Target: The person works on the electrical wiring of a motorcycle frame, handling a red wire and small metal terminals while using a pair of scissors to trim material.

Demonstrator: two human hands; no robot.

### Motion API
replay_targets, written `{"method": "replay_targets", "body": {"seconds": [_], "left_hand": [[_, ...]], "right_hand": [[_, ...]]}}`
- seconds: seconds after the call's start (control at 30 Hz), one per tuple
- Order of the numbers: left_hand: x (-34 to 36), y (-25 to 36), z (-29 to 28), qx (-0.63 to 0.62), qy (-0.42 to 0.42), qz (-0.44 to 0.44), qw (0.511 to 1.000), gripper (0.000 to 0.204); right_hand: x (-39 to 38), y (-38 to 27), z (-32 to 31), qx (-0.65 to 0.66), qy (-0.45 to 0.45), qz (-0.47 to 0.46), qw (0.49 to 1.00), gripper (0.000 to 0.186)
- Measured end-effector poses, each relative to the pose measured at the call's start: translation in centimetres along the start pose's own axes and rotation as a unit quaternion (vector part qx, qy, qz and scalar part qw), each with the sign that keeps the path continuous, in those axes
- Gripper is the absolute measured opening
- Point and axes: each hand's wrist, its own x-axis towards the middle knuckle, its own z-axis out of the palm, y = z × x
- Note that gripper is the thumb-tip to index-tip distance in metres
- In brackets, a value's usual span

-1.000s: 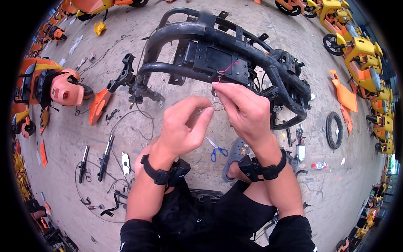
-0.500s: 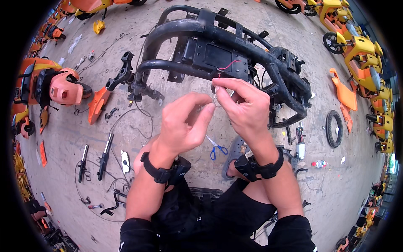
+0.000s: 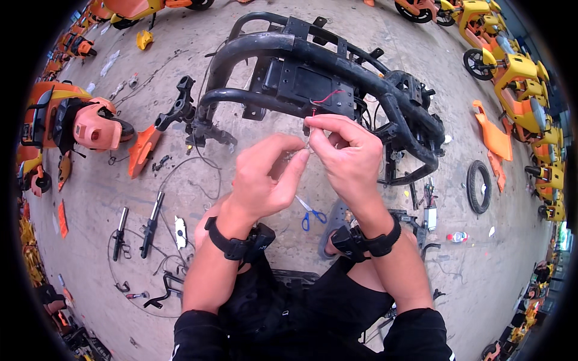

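Observation:
In front of the frame, my left hand (image 3: pixel 262 177) and my right hand (image 3: pixel 349 157) meet with fingertips pinched close together. Between them runs a thin pale wire (image 3: pixel 308 143), mostly hidden by the fingers. A red wire (image 3: pixel 329 95) comes off the black box on the scooter frame (image 3: pixel 259 43) and drops toward my right fingertips; I cannot tell whether it joins the pale one. The black tubular frame lies on the floor just beyond my hands. Below them, blue-handled scissors (image 3: pixel 310 212) rest on the concrete beside my shoe (image 3: pixel 332 231).
Two shock absorbers (image 3: pixel 152 225), cables and a black bracket (image 3: pixel 164 292) lie to the left. A tyre (image 3: pixel 478 186), a bottle (image 3: pixel 457 237) and an orange panel (image 3: pixel 495 135) are on the right. Yellow and orange scooters (image 3: pixel 518 78) line both sides.
Both hands keep their pinch with only slight shifts; the right hand sits a touch lower and further left. The view has tilted a little, moving the frame slightly in the picture.

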Motion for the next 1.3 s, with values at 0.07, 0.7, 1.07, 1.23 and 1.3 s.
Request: {"method": "replay_targets", "body": {"seconds": [0.07,0.7,1.07,1.23,1.3], "left_hand": [[-0.1,-0.3,0.2,-0.007,0.010,0.009,1.000,0.012],[-0.1,-0.3,-0.2,-0.029,0.013,-0.007,0.999,0.009],[0.0,-0.5,-0.4,0.008,-0.004,0.037,0.999,0.007],[0.2,-0.2,-0.5,0.026,-0.012,0.047,0.998,0.008],[0.3,-0.1,-0.5,0.029,-0.010,0.054,0.998,0.009]], "right_hand": [[-0.2,0.0,0.1,0.008,0.001,0.005,1.000,0.015],[0.9,0.8,-1.2,-0.104,-0.046,-0.161,0.980,0.019],[2.1,1.1,-1.4,-0.171,-0.051,-0.261,0.949,0.018],[2.4,1.6,-1.6,-0.175,-0.030,-0.303,0.936,0.028],[2.4,1.6,-1.3,-0.175,-0.025,-0.309,0.935,0.027]]}}
